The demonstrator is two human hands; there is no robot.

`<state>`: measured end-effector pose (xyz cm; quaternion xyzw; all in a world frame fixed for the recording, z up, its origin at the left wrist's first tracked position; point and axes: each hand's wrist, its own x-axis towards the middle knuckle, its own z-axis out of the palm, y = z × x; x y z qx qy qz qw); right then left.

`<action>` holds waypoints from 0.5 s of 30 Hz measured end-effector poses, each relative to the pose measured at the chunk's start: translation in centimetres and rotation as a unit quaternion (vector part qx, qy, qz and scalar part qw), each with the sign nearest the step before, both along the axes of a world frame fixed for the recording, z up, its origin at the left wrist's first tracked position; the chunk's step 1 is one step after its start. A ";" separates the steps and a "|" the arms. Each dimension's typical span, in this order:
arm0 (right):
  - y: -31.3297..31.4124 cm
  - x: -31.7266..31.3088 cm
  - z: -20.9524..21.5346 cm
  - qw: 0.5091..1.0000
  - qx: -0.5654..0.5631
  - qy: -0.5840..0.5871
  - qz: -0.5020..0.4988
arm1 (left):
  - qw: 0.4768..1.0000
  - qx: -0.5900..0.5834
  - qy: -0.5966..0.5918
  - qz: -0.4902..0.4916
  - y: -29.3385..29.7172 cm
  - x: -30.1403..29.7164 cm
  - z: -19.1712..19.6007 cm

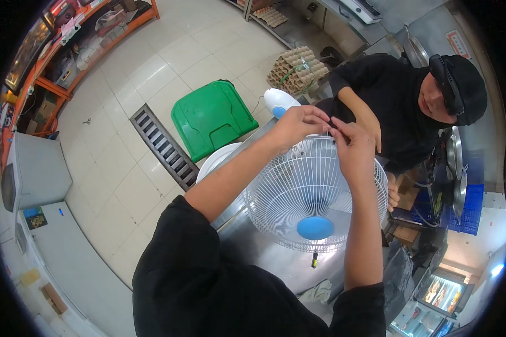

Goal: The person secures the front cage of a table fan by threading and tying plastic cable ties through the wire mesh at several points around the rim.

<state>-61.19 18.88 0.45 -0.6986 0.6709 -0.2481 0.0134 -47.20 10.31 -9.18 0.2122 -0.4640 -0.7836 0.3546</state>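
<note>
My left hand (298, 124) and right hand (351, 147) meet at the far rim of the white fan guard (298, 194) lying face-up on the steel table (264, 253), fingertips pinched on something small and dark there, seemingly a rim clip.

White wire fan grille (298, 185) with blue hub (315, 228); green bin lid (212, 117); cream floor tiles (123, 163); black sleeves (208, 281); orange shelving (67, 53).

Stacked brown egg cartons (296, 68); red-white wall sign (456, 44).
</note>
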 end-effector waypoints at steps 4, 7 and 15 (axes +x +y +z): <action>0.0 1.7 0.6 0.992 0.035 -0.097 -0.066 | 1.000 0.009 0.001 0.006 -0.1 0.4 -0.1; 0.0 1.8 0.5 0.988 0.039 -0.121 -0.082 | 1.000 0.021 0.010 0.012 -0.1 0.4 -0.1; 0.5 1.5 -1.1 0.999 -0.009 0.016 -0.044 | 1.000 0.010 -0.001 0.030 0.4 0.7 -0.1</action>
